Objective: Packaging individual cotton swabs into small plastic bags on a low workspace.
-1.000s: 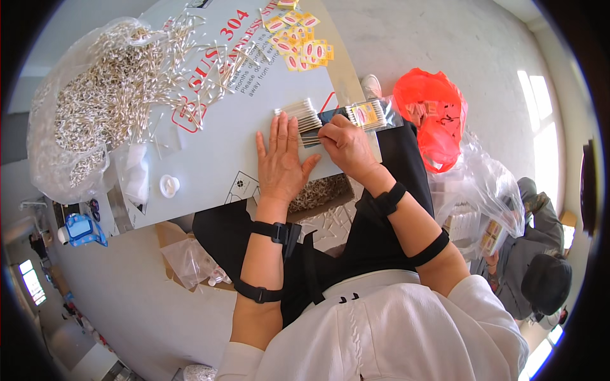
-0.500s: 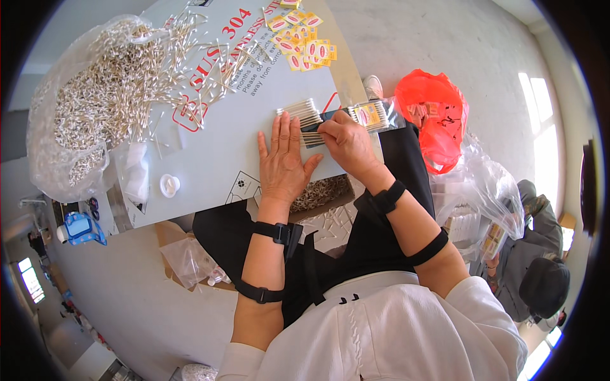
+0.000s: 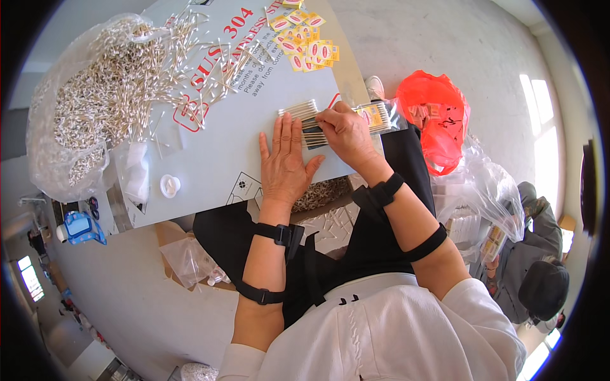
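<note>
A row of cotton swabs (image 3: pixel 298 108) lies side by side on the table, with a dark flat strip (image 3: pixel 310 122) showing among them. My left hand (image 3: pixel 281 162) rests flat, fingers stretched, its fingertips at the left ends of the swabs. My right hand (image 3: pixel 349 135) is closed, thumb and fingers pinched over the right ends of the row. What lies between those fingertips is hidden. Just beyond the right hand, at the table's right edge, a clear packet (image 3: pixel 373 116) contains swabs and a yellow card.
A large clear bag of loose swabs (image 3: pixel 105 95) spills across the table's left. Yellow cards (image 3: pixel 305 47) lie at the far edge, a small white tub (image 3: pixel 169 185) nearer. A box of swabs (image 3: pixel 323 193) sits below the front edge. To the right are a red bag (image 3: pixel 435 111) and another person (image 3: pixel 530 260).
My right hand has shifted slightly, uncovering more of the dark strip and swabs between the hands. My left hand stays nearly in place.
</note>
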Demonstrator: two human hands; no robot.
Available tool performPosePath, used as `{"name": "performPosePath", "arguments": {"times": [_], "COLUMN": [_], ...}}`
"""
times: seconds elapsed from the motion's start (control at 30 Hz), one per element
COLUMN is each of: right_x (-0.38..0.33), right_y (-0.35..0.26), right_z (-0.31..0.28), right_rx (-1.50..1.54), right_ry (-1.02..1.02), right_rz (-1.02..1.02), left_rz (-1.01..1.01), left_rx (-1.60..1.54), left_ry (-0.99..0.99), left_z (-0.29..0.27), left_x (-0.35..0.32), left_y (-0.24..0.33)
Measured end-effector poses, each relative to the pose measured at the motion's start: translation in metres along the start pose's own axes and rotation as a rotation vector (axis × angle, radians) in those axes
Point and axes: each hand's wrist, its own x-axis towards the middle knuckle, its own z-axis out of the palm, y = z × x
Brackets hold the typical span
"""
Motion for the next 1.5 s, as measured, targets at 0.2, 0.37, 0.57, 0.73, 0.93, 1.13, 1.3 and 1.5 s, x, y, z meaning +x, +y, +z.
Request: {"name": "performPosePath", "arguments": {"times": [0.2,0.37,0.57,0.73,0.93,1.13,1.3,1.5], "right_x": [-0.003,0.012,0.015,0.007,0.019,0.033,0.028,0.032], "right_y": [0.001,0.002,0.003,0.003,0.002,0.001,0.005,0.008], "right_z": [0.002,0.003,0.006,0.007,0.008,0.009,0.012,0.011], "right_rx": [-0.009,0.036,-0.076,-0.033,0.051,-0.008,-0.077,-0.007], "right_ry": [-0.037,0.032,-0.027,-0.04,0.03,-0.022,-0.09,-0.125], "right_rz": [0.0,-0.049,-0.086,-0.084,-0.055,-0.084,-0.1,-0.128], "left_rz": [-0.003,-0.002,0.002,-0.001,0.003,0.004,0.008,0.012], "left_rx": [-0.012,-0.013,-0.01,-0.021,-0.025,-0.021,-0.039,-0.029], "left_ry": [-0.002,0.008,0.012,0.014,0.016,0.009,0.036,0.023], "left_z": [-0.001,0.0,0.001,0.0,-0.001,0.0,0.002,0.001], "left_x": [0.0,-0.001,-0.001,-0.001,-0.001,0.0,-0.001,-0.002], "left_y": [0.0,-0.001,-0.001,-0.001,-0.001,0.0,-0.001,-0.002]}}
